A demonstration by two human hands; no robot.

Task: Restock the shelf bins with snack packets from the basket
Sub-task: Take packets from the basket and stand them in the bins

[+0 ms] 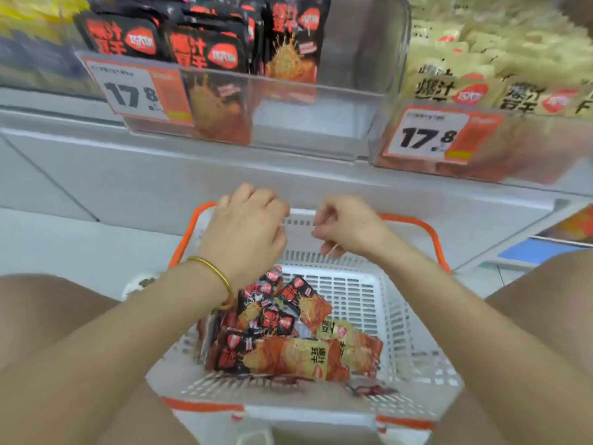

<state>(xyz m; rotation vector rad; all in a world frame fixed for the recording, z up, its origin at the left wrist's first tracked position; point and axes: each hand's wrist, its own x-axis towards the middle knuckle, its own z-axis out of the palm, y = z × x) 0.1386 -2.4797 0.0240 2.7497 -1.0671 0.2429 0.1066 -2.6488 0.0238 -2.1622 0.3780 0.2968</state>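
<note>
At your eleven o'clock a white and orange price tag [141,93] reading 17.8 hangs on clear plastic. Its twin, a second price tag [441,136], sits at your two o'clock. A pale grey shelf ledge [160,175] runs across below both. At nine o'clock you see light floor [48,242], and at three o'clock a blue label [532,250].
</note>
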